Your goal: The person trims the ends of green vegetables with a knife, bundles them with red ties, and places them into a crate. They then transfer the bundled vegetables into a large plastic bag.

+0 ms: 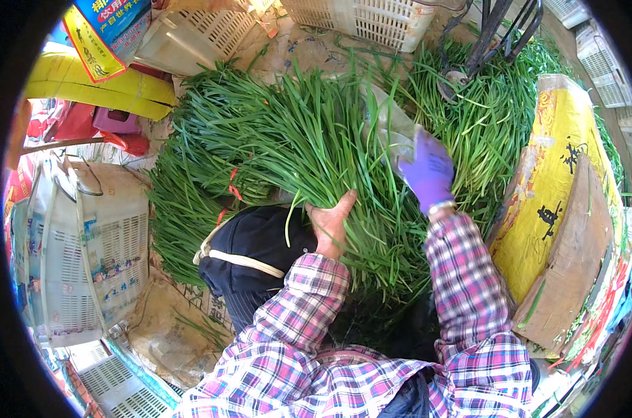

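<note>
My bare left hand (330, 222) grips a loose bunch of long green leafy stalks, which look like garlic chives (316, 141). The bunch fans out up and away from the hand, over other bundles. My right hand (428, 170), in a purple glove, is at the edge of a translucent plastic sheet (394, 117); whether its fingers pinch the sheet is not plain. Red ties (235, 185) bind bundles to the left of the bunch. More chives (467, 130) lie in a heap beyond the gloved hand.
To my right stands a yellow board (545, 157) with a wooden plank (572, 256) against it. Plastic crates stand at left (107, 209) and ahead (368, 21). A metal frame (483, 47) rises from the far heap. A red-bristled brush (128, 142) lies at left.
</note>
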The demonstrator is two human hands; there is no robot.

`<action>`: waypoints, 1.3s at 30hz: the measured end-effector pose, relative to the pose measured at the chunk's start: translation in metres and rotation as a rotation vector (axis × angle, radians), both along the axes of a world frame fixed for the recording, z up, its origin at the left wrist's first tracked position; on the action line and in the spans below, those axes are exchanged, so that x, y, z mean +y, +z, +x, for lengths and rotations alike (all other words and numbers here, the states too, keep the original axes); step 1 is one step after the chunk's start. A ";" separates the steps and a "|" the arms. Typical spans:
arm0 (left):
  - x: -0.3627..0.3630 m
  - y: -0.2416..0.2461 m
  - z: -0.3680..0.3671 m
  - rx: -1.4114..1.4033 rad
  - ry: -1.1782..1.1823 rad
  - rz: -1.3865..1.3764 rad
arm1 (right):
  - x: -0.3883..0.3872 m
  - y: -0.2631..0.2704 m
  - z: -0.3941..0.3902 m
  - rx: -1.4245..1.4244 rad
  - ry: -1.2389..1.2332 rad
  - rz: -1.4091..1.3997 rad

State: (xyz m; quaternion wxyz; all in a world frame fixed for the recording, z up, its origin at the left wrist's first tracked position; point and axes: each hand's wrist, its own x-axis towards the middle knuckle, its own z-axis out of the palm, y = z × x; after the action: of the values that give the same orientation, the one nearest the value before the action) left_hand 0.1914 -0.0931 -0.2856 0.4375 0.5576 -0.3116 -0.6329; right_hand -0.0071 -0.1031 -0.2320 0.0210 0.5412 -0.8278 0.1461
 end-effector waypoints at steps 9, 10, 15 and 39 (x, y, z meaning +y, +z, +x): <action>0.024 0.059 -0.032 0.132 0.023 -0.148 | -0.036 0.063 -0.065 -0.541 -0.111 -0.571; 0.028 0.064 -0.041 -0.040 -0.109 -0.138 | -0.037 0.070 -0.071 -0.633 -0.087 -0.686; 0.007 0.054 -0.111 -0.609 -0.401 0.193 | -0.025 0.076 -0.026 -0.859 0.133 -0.605; -0.079 0.168 -0.045 -0.780 -1.416 -0.806 | -0.030 0.066 -0.124 -0.478 -0.203 -0.694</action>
State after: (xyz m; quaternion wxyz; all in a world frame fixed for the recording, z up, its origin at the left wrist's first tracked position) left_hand 0.1463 -0.1716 -0.1176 -0.0293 0.2149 -0.9063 -0.3628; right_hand -0.1309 -0.1329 -0.1656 0.0238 0.3690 -0.7603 0.5340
